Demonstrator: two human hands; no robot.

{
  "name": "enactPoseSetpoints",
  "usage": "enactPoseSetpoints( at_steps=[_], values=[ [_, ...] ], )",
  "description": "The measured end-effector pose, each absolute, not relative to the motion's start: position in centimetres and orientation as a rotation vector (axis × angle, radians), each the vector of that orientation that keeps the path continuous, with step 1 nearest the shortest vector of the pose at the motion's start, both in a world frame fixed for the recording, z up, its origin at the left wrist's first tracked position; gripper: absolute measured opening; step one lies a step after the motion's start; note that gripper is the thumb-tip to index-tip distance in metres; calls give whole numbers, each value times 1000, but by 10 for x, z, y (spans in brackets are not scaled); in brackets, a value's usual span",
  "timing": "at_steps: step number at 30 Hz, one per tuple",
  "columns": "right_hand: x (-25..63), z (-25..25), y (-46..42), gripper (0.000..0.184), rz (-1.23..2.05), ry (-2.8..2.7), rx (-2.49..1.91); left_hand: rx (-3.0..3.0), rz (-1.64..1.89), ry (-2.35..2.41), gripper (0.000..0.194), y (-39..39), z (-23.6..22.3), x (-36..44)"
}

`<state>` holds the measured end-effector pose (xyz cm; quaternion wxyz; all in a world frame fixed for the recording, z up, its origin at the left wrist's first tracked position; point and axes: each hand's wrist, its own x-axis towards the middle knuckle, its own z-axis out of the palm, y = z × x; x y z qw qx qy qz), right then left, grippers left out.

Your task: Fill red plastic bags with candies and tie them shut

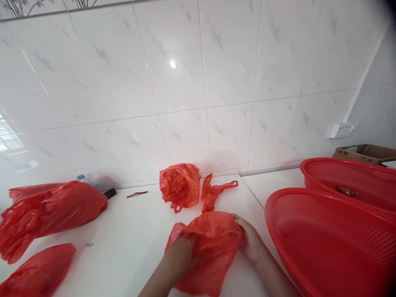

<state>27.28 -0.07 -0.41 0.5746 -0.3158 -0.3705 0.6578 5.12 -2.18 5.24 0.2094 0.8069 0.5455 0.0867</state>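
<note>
A thin red plastic bag (213,251) hangs loosely spread between my two hands over the white table. My left hand (183,249) is closed at the bag's left side, its fingers partly hidden by the film. At the upper right edge, my right hand (249,239) grips the bag, thumb and fingers pressed around the plastic. Just beyond my hands lie a crumpled bundle of red plastic bags (181,185) and a smaller crumpled red bag with handles (213,193).
Two red perforated baskets (309,235) stand at the right, the farther with small items inside. A cardboard box (365,152) is behind them. Filled red bags (71,206) lie left, near a bottle (85,179), a black object (109,193) and a red strip (137,194). A tiled wall (229,136) bounds the table.
</note>
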Motion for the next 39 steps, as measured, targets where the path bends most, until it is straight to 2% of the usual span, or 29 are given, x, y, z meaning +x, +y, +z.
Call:
enactPoseSetpoints(
  at_steps=[3,5,8,10,11,13,15,19,23,26,28,31,34,36,38,39],
  values=[
    [281,-1,1,18,1462,-874,-785,2210,209,1438,48,-33,66,46],
    [281,0,2,22,1443,-913,-838,2267,370,1400,47,-39,78,49],
    [276,2,2,23,1425,-998,-947,2415,734,1438,66,-36,86,57],
    [271,7,1,22,1370,-1050,-1055,2373,734,1523,79,-28,80,59],
    [269,10,-1,20,1309,-1062,-1123,2293,673,1574,79,-24,75,59],
    [265,22,-9,19,1131,-1041,-1250,2102,626,1640,65,-17,64,56],
    [257,36,-25,25,861,-1049,-1321,1931,731,1655,50,-14,56,53],
    [229,49,-65,13,414,-1472,-1238,1649,963,1544,35,-19,60,55],
    [213,24,-74,25,458,-1818,-1410,1403,925,1288,33,-26,74,56],
    [226,2,-67,45,586,-1817,-1569,1209,925,1077,39,-27,84,40],
    [240,-3,-64,42,669,-1805,-1561,1154,978,1085,43,-28,91,23],
    [254,6,-65,49,682,-1923,-1543,1350,1157,1348,44,-39,108,6],
    [251,20,-66,55,655,-2079,-1522,1738,1356,1375,31,-66,128,12],
    [241,27,-64,43,648,-2144,-1466,2017,1191,1111,18,-83,135,28],
    [231,29,-63,26,635,-2166,-1394,2206,748,824,22,-90,133,48],
    [227,28,-63,23,647,-2142,-1372,2238,549,785,28,-88,128,56]
  ],
)
